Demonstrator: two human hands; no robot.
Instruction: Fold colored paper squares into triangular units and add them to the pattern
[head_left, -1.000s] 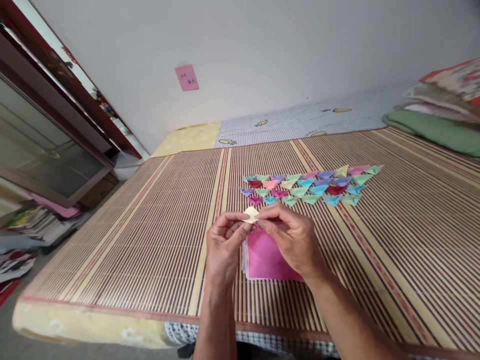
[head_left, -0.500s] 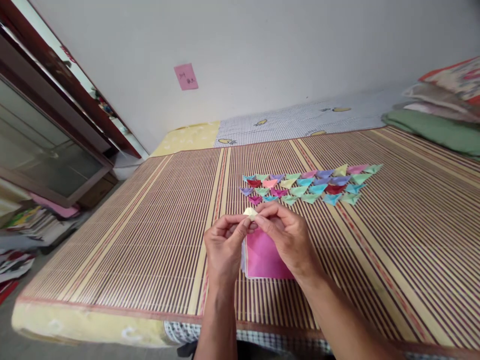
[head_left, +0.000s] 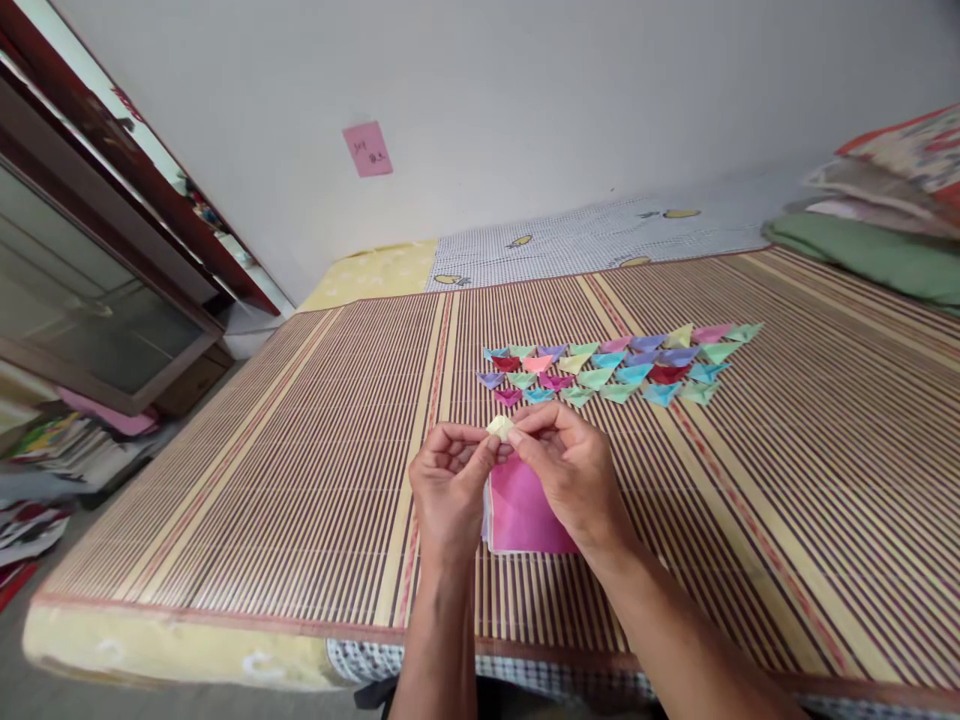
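Note:
A small pale yellow folded paper [head_left: 500, 427] is pinched between both hands. My left hand [head_left: 451, 480] grips its left side with thumb and fingers. On its right side my right hand [head_left: 574, 475] does the same, thumb in front. Below the hands lies a stack of square paper with a pink sheet [head_left: 529, 510] on top, partly covered by my right hand. Just beyond the hands, several small folded paper boats [head_left: 596, 378] in many colours stand in rows.
A striped bamboo mat [head_left: 300, 480] covers the bed. Folded green cloth [head_left: 862, 255] and cushions [head_left: 907, 165] are piled at the back right. A pink note [head_left: 367, 149] hangs on the wall. Books [head_left: 71, 450] lie at the far left.
The pale yellow paper looks slightly flatter and more squared between the fingers. Both hands have stayed almost in place.

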